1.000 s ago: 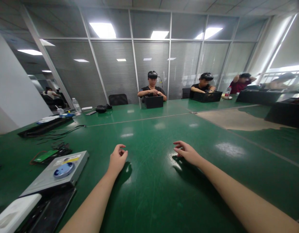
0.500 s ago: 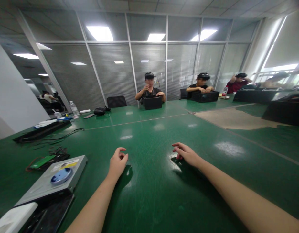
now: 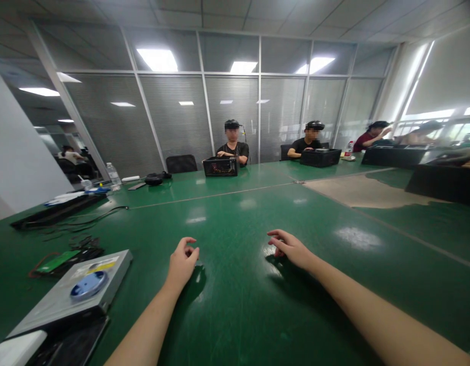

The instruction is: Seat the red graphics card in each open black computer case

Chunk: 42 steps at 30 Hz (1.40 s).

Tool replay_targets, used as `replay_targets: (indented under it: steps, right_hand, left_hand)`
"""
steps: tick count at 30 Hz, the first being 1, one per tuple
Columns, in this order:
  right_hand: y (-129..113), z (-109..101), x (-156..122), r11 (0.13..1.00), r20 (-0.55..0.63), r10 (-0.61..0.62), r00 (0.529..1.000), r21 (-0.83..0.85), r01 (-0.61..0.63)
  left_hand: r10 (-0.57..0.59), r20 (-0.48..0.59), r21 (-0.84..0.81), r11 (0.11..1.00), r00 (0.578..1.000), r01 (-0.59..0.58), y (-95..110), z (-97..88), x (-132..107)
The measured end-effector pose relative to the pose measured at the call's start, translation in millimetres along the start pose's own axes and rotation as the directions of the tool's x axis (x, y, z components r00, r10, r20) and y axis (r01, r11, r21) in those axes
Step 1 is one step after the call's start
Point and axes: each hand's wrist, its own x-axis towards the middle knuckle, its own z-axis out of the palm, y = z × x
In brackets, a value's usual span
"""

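Observation:
My left hand (image 3: 183,262) hovers just over the green tabletop (image 3: 235,295), fingers loosely curled and thumb apart, with nothing in it. Across from it, my right hand (image 3: 288,247) is held in a similar way, its fingers bent but separate and holding nothing. Both hands cast shadows on the glossy surface. To the left of my left hand lies a silver optical drive (image 3: 63,300) with a round blue lid-like piece (image 3: 89,285) on top. Behind the drive is a green circuit board (image 3: 59,261) among dark parts.
A white object (image 3: 17,348) sits at the lower left corner. Cables (image 3: 90,217), a black tray-like panel (image 3: 59,211) and a water bottle (image 3: 113,175) stand farther left. Across the table, people work at black boxes (image 3: 221,166). A bare tan patch (image 3: 345,188) marks the right side.
The view has tilted up and turned slightly right, shifting the scene. The person opposite has turned their black box and lowered a hand. My hands keep nearly the same pose.

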Motion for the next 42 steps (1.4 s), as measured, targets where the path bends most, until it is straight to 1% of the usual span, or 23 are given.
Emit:
replay_targets:
  steps: [12, 16, 20, 26, 29, 35, 42]
  right_hand:
    - [-2, 1, 0, 1.0, -0.014, -0.018, 1.0, -0.009, 0.018]
    - [-2, 1, 0, 0.999, -0.022, -0.034, 0.999, -0.013, 0.034]
    - [-3, -1, 1, 1.0, -0.04, -0.02, 0.999, 0.008, 0.02]
    - [-5, -2, 2, 0.999, -0.049, -0.036, 0.998, 0.02, 0.037]
    - [-7, 0, 2, 0.999, -0.041, -0.047, 0.998, 0.007, 0.047]
    - [-9, 1, 1, 0.999, -0.035, -0.046, 0.998, -0.012, 0.046]
    - [-12, 1, 1, 0.999, -0.016, -0.036, 0.999, -0.004, 0.036]
  left_hand:
    - [-0.004, 0.01, 0.032, 0.999, 1.0, 0.004, 6, -1.4, 0]
    - [-0.006, 0.009, 0.041, 0.999, 1.0, 0.006, 4, -1.4, 1]
    - [-0.006, 0.02, 0.039, 0.999, 1.0, 0.005, 2, -0.9, 2]
    - [-0.038, 0.048, 0.033, 0.999, 0.998, 0.037, 2, -1.5, 4]
    - [-0.047, 0.056, 0.047, 0.998, 0.997, 0.044, 0, -1.6, 7]
    - [-0.049, 0.031, 0.026, 0.998, 0.998, 0.048, 0, -1.3, 10]
    - [-0.043, 0.066, 0.063, 0.997, 0.997, 0.039, -3, -2.0, 9]
